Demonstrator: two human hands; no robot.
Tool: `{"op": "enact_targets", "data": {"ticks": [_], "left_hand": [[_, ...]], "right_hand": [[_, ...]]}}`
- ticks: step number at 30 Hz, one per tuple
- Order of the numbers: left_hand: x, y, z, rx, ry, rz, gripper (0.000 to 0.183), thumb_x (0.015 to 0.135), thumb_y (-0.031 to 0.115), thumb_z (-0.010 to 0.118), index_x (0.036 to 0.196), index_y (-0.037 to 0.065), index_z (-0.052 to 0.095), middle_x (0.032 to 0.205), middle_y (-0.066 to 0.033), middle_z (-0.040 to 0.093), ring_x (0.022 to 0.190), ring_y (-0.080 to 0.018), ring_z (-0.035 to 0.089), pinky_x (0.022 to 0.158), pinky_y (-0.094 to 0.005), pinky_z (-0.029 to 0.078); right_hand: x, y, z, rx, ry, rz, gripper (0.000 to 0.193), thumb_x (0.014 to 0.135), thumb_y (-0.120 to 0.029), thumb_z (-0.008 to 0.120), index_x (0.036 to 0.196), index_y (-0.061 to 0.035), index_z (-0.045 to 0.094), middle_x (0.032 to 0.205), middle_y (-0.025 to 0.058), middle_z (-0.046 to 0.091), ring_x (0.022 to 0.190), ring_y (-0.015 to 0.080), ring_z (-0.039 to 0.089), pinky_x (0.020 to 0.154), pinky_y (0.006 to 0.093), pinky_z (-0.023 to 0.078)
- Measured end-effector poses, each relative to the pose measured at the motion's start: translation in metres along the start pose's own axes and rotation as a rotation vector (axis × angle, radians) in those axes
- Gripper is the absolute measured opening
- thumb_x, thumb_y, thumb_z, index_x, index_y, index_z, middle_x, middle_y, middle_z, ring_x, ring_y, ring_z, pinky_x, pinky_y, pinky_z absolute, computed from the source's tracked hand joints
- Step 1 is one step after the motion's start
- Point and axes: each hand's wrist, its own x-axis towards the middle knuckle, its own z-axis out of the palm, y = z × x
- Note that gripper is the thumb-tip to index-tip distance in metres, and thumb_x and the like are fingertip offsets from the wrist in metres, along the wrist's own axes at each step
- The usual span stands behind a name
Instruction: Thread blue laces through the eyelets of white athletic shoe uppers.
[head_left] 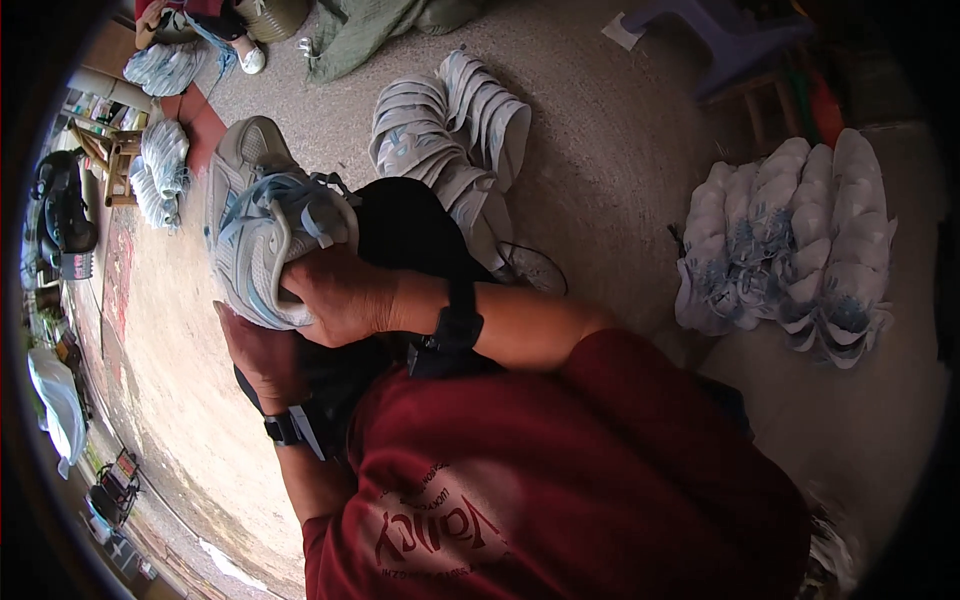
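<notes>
A grey-white sneaker upper [255,225] with pale blue laces is held above my dark-trousered lap, its toe pointing away from me. My right hand [335,290] is closed around the edge of its ankle opening, the fingertips hidden inside. Below the heel end, my left hand [262,350] grips it from the near side. That hand is slightly blurred, and most of its fingers are out of sight behind the upper. Each wrist wears a black strap. Just past my knees, nested sneaker uppers [415,125] lie in curved rows on the floor.
More rows of stacked uppers [790,240] stand on the right. A purple plastic stool [725,40] is at the far right, and green cloth [370,35] lies at the back. At far left are a wooden stool [122,160], bundled uppers [160,165] and another person's hand [150,15].
</notes>
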Motion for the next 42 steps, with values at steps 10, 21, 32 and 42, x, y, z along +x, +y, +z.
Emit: {"op": "enact_targets", "data": {"ticks": [10, 21, 32, 42], "left_hand": [[0.022, -0.064, 0.026, 0.844, -0.09, 0.168, 0.041, 0.088, 0.029, 0.055, 0.118, 0.002, 0.05, 0.121, -0.0195, 0.048, 0.115, -0.0351, 0.043, 0.099, -0.0414, 0.033], [0.029, -0.062, 0.047, 1.176, -0.065, 0.172, 0.028, 0.076, 0.021, 0.062, 0.102, 0.01, 0.058, 0.107, -0.0096, 0.056, 0.102, -0.0303, 0.051, 0.091, -0.0384, 0.039], [0.032, -0.063, 0.048, 1.217, -0.066, 0.217, 0.024, 0.078, 0.019, 0.061, 0.099, 0.009, 0.058, 0.103, -0.0094, 0.058, 0.099, -0.0286, 0.052, 0.088, -0.0377, 0.04], [0.032, -0.064, 0.051, 1.232, -0.046, 0.25, 0.019, 0.078, 0.019, 0.06, 0.095, 0.011, 0.058, 0.102, -0.0085, 0.058, 0.097, -0.0287, 0.053, 0.086, -0.0374, 0.041]], "right_hand": [[-0.139, 0.112, -0.145, -0.337, 0.672, 0.294, 0.035, 0.065, -0.017, 0.068, 0.096, -0.004, 0.056, 0.097, 0.0191, 0.059, 0.091, 0.0383, 0.057, 0.079, 0.0429, 0.045], [-0.344, 0.213, -0.045, -0.615, 0.354, 1.061, 0.045, 0.067, -0.011, 0.066, 0.11, -0.0044, 0.054, 0.11, 0.0201, 0.057, 0.104, 0.0395, 0.052, 0.087, 0.0476, 0.041], [-0.394, 0.281, -0.03, -0.069, 0.054, 1.365, 0.054, 0.074, -0.011, 0.061, 0.125, -0.0019, 0.047, 0.126, 0.0211, 0.049, 0.117, 0.0373, 0.047, 0.094, 0.039, 0.039], [-0.363, 0.308, -0.099, 0.225, 0.382, 1.378, 0.04, 0.066, -0.011, 0.071, 0.103, 0.0029, 0.06, 0.093, 0.0055, 0.062, 0.086, 0.0155, 0.056, 0.076, 0.0297, 0.043]]}}
